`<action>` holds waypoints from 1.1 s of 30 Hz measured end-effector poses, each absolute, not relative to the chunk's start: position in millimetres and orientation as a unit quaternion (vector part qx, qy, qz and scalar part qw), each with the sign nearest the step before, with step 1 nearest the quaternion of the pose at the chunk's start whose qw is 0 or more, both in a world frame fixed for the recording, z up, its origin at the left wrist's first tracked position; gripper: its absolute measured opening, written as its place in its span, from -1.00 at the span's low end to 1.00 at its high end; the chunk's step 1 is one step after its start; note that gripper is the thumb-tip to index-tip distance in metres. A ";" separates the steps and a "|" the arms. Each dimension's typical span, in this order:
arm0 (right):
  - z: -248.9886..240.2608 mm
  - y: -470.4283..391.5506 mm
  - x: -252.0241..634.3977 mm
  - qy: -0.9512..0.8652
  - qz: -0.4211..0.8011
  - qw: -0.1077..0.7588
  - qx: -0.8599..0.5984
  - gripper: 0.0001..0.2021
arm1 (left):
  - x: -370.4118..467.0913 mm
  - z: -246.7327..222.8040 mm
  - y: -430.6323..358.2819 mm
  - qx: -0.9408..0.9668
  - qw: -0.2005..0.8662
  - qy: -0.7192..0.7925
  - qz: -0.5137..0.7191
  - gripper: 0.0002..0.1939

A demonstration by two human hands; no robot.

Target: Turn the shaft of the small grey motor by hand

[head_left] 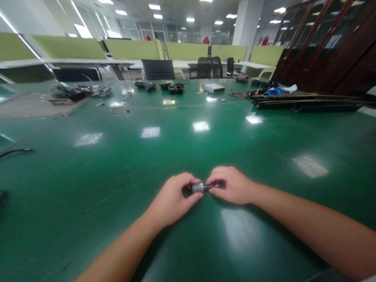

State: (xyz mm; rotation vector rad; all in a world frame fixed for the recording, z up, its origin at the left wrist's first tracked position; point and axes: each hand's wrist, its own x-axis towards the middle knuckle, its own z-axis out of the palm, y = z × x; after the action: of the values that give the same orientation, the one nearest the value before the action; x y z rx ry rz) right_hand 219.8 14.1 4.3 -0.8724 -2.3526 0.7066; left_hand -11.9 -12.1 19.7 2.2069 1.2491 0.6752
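So nearest the camera you get two bare forearms, the left one cut off by the bottom edge and the right one running out at the right side. The left hand is pinched nearly closed, thumb and finger clamped on a small silver cylinder, and the cylinder's far-left end disappears into the shadow inside the grip. The right hand is also closed down, fingertips on a thin dark piece lined up end to end with the cylinder; its other end is mostly covered by the fingers, and it's too small and blurry to tell whether the two parts are actually joined. All of that sits right between the hands, low over the green tabletop. Off at the left edge a black cable gets cropped, plus a dark blob I can't identify. Further back there's a messy pile of parts on the left, hard to sort out, a pale flat box about mid-table, and long dark strips on the right. Behind the table: black chairs, then lime-green partitions.
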 end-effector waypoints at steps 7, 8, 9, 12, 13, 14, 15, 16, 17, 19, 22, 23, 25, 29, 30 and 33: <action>6.0 13.0 220.2 -0.863 0.272 0.263 -0.334 -0.84 | -11.8 20.0 -11.4 0.812 0.259 0.461 0.249 -0.84; 6.2 13.0 220.2 -0.862 0.273 0.264 -0.335 -0.85 | -11.5 20.0 -11.5 0.811 0.260 0.462 0.248 -0.85; 6.2 13.1 220.2 -0.862 0.273 0.263 -0.336 -0.85 | -11.2 20.1 -11.6 0.811 0.260 0.463 0.247 -0.85; 5.5 13.7 220.2 -0.861 0.272 0.260 -0.343 -0.88 | -10.6 20.1 -11.7 0.810 0.261 0.464 0.245 -0.86; 5.2 13.9 220.3 -0.860 0.271 0.259 -0.347 -0.89 | -10.6 20.0 -11.6 0.811 0.261 0.463 0.245 -0.86; 5.1 14.0 220.5 -0.858 0.270 0.259 -0.350 -0.90 | -10.8 19.8 -11.4 0.811 0.261 0.462 0.245 -0.86; 5.0 14.1 220.9 -0.858 0.269 0.259 -0.353 -0.91 | -11.0 19.5 -11.3 0.812 0.259 0.462 0.245 -0.86; 5.2 14.2 221.5 -0.858 0.267 0.259 -0.355 -0.92 | -11.2 19.2 -11.1 0.812 0.258 0.462 0.245 -0.85; 5.5 14.3 222.4 -0.858 0.264 0.258 -0.357 -0.92 | -11.5 18.9 -10.9 0.812 0.257 0.462 0.245 -0.85; 6.8 14.9 225.0 -0.860 0.257 0.251 -0.363 -0.93 | -12.1 18.3 -10.8 0.812 0.258 0.462 0.245 -0.84; 8.9 17.8 231.0 -0.861 0.256 0.234 -0.373 -0.93 | -12.7 18.0 -11.2 0.812 0.260 0.462 0.244 -0.84; 9.5 19.3 233.4 -0.860 0.260 0.227 -0.377 -0.93 | -12.8 18.0 -11.6 0.812 0.260 0.462 0.243 -0.84; 10.1 22.6 238.1 -0.855 0.271 0.215 -0.386 -0.94 | -13.2 18.0 -12.3 0.812 0.259 0.464 0.242 -0.85; 10.3 27.8 243.7 -0.844 0.294 0.213 -0.395 -0.93 | -13.9 17.5 -13.1 0.812 0.263 0.462 0.243 -0.85; 10.3 28.4 244.1 -0.842 0.300 0.213 -0.393 -0.93 | -14.0 17.3 -13.1 0.811 0.264 0.462 0.243 -0.85; 10.5 28.4 244.3 -0.838 0.317 0.211 -0.391 -0.94 | -14.4 16.8 -12.8 0.809 0.266 0.465 0.242 -0.85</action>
State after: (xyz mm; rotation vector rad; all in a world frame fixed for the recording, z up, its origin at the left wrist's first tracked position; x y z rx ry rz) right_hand 244.3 28.4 10.5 -1.0878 -2.3289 0.8806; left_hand -14.4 -12.8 16.8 2.1848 1.2561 0.6542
